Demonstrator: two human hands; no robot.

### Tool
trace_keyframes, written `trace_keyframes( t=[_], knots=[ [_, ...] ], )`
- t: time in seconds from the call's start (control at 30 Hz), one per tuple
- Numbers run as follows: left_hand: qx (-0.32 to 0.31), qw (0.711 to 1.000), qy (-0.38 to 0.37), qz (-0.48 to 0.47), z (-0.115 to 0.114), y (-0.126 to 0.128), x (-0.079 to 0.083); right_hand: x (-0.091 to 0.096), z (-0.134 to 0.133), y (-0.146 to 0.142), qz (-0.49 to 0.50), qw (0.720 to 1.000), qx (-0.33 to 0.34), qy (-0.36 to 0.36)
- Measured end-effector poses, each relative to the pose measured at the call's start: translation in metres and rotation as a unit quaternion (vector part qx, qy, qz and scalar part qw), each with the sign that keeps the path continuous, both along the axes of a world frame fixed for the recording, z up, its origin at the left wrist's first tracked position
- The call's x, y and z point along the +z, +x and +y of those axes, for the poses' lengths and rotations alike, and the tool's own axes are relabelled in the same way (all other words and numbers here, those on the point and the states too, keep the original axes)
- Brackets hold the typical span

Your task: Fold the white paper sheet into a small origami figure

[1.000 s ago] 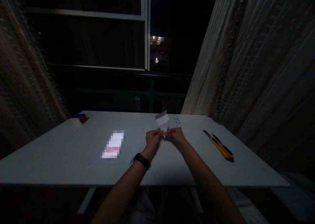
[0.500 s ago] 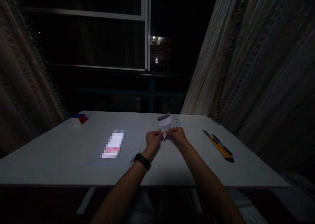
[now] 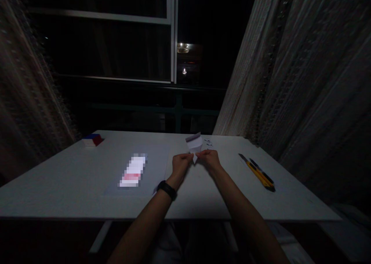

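A folded piece of white paper (image 3: 194, 142) is held up over the far middle of the white table (image 3: 199, 198). Its upper end is wide with a darker folded edge, and its lower end narrows to a point between my hands. My left hand (image 3: 182, 163), with a black band on the wrist, pinches the paper's lower left side. On the lower right side, my right hand (image 3: 210, 159) pinches it too. Both hands are closed, thumbs toward each other. Small dark marks (image 3: 208, 142) show just beyond my right hand.
A glowing, blurred-out screen (image 3: 133, 171) lies on a pale sheet (image 3: 158, 161) at left. Toward the back left stands a blue, red and white block (image 3: 92, 140). At right lie a yellow utility knife (image 3: 259, 175) and a dark pen-like tool (image 3: 262, 170). Curtains (image 3: 240, 70) flank the dark window.
Hardly anything differs. The paper and my fingertips have shifted very slightly, and both hands keep their pinch on it.
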State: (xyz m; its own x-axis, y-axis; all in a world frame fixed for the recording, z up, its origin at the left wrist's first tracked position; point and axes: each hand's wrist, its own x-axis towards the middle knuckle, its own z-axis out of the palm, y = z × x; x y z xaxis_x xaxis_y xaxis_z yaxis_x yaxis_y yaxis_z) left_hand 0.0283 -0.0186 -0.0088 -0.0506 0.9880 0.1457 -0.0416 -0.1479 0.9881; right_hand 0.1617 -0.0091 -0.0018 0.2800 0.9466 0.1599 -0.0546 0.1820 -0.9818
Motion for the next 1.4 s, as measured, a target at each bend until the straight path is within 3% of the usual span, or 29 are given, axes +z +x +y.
trace_keyframes(
  t=[0.37, 0.63, 0.87, 1.07, 1.27, 1.4],
  knots=[
    [0.027, 0.999, 0.01, -0.036, 0.0015, -0.0015, 0.0024, -0.0001, -0.0023, 0.0011, 0.035, 0.998, 0.054, -0.015],
    [-0.024, 0.994, 0.002, -0.104, -0.0015, -0.0019, 0.005, 0.0004, -0.0032, 0.0011, 0.014, 1.0, 0.027, 0.003],
    [-0.008, 0.995, 0.005, -0.104, 0.0028, -0.0006, 0.0011, 0.0051, -0.0068, -0.0022, 0.046, 0.998, 0.025, -0.026],
    [0.019, 0.997, 0.015, -0.069, 0.0019, -0.0022, 0.0017, 0.0043, -0.0074, -0.0048, 0.056, 0.998, 0.029, -0.015],
    [0.018, 0.998, 0.011, -0.063, 0.0015, -0.0011, 0.0019, 0.0003, -0.0041, -0.0041, 0.034, 0.999, -0.001, 0.022],
    [0.009, 0.998, 0.008, -0.06, 0.0005, -0.0012, 0.0023, -0.0001, -0.0021, -0.0019, 0.035, 0.999, 0.014, 0.024]
  ],
)
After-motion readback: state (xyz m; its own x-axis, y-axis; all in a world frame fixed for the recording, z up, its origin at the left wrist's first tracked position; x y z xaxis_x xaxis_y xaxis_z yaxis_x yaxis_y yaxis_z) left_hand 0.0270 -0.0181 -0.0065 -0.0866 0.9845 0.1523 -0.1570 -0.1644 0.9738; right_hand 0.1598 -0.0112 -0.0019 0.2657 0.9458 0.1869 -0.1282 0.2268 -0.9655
